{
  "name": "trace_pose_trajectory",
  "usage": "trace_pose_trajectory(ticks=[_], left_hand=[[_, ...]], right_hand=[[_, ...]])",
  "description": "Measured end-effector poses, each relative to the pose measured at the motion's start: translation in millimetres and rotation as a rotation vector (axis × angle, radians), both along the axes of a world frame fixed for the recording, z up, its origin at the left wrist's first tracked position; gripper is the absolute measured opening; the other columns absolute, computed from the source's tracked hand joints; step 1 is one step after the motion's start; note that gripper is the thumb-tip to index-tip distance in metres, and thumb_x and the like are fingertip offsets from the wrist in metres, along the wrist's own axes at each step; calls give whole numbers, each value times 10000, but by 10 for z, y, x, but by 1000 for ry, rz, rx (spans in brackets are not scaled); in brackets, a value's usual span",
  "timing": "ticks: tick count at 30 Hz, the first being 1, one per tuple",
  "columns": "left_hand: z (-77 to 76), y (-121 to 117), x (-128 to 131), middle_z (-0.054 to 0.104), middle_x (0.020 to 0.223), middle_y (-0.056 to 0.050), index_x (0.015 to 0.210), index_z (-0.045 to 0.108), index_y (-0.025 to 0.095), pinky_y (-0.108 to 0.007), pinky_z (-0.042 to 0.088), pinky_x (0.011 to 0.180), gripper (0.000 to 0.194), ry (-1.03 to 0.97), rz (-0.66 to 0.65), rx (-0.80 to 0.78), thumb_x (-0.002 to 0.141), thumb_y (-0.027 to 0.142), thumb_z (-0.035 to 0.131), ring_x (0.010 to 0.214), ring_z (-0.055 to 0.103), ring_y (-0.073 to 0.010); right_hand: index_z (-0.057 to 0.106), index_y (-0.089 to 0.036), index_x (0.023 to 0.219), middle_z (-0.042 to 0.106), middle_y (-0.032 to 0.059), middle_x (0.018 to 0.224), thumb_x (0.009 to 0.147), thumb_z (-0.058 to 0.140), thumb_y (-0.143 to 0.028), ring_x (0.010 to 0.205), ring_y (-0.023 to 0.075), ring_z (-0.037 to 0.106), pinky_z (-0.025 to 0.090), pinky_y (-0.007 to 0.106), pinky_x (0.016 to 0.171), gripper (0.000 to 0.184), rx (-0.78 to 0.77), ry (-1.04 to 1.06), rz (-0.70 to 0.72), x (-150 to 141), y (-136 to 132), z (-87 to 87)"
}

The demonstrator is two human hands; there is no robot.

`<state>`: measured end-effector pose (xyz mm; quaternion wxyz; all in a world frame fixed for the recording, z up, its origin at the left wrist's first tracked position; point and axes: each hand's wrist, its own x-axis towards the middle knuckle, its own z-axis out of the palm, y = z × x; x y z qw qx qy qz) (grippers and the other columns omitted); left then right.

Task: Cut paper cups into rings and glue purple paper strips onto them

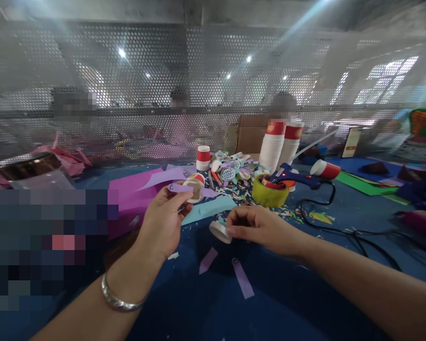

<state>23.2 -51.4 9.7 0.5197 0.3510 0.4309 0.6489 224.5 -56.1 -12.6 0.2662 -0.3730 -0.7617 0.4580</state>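
My left hand (165,222) pinches a cut paper-cup base (197,195) with purple paper strips (208,192) sticking out at both sides. A silver bangle (120,300) circles that wrist. Lower and to the right, my right hand (255,226) has its fingers closed on the edge of a second cup base, a shallow white ring (220,232) tilted just above the blue table. A bit of light blue paper shows behind this ring. Two loose purple strips lie below it, a short pointed one (208,261) and a longer one (243,279). A light blue paper sheet (211,208) lies behind both hands.
Behind stand stacked paper cups (270,149), a short cup stack (203,158) and a pile of finished-looking discs (230,170). A blue glue gun (294,177) rests on a yellow tape roll (266,195), its black cord (326,227) running right. Magenta paper (124,203) lies left.
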Motion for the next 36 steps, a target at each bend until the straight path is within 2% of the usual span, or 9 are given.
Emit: trace_pose_trajectory(ticks=[3,7,12,17,20,25,28,33,36], left_hand=[[6,-7,0,701,878,-13,838,658,200,-230,415,634,237,-20,11,-24,630,143,757,798,590,-134],[4,-1,-2,695,861,-7,835,654,192,-224,425,628,246,-50,27,-33,624,136,765,763,586,-119],[1,-2,-5,689,847,-15,848,661,187,-225,437,633,234,-61,30,-43,640,130,752,764,590,-122],[6,-13,-6,694,906,-41,871,661,178,-229,435,625,255,-56,21,-33,638,136,755,807,603,-143],[2,-18,-3,691,924,-47,884,657,180,-233,439,628,272,-57,17,-27,635,139,758,834,607,-156],[-21,-36,2,683,848,-33,866,643,196,-246,453,639,262,-59,10,-27,635,135,751,800,610,-160],[-25,-40,1,687,874,-38,873,646,196,-256,470,646,277,-55,-6,-13,626,136,757,817,627,-174],[-14,-40,-8,686,947,-44,958,641,204,-270,496,670,364,-53,-84,-13,626,116,763,834,640,-181],[-3,-55,-5,682,941,-33,989,631,217,-270,499,690,385,-68,-137,-14,645,110,769,841,629,-170]], right_hand=[[616,-171,837,608,10,741,882,567,-309,648,132,527,398,255,584,153,8,-52,-112,48,64,-76],[628,-179,916,653,38,802,863,547,-236,724,175,596,454,296,641,113,171,-137,-275,46,93,-132],[607,-191,1027,676,47,866,852,514,-199,729,201,624,480,339,659,198,344,-223,-398,-5,78,-122],[593,-189,1047,679,85,1015,819,532,-152,873,227,640,497,376,796,240,469,-296,-400,-44,81,-155],[598,-184,1045,675,106,1046,813,585,-211,987,272,622,475,420,865,234,514,-385,-399,-49,108,-192],[602,-173,1090,668,117,1024,789,654,-331,968,288,627,490,427,815,343,515,-447,-385,-74,168,-235],[606,-181,1102,663,125,1054,777,683,-364,1003,303,612,477,439,837,381,538,-464,-370,-104,197,-247],[618,-171,1056,664,129,1026,798,678,-339,990,312,600,462,462,847,313,577,-494,-348,-120,234,-247],[606,-157,1097,666,126,999,824,655,-305,984,308,589,463,462,841,315,594,-492,-340,-99,259,-238]])
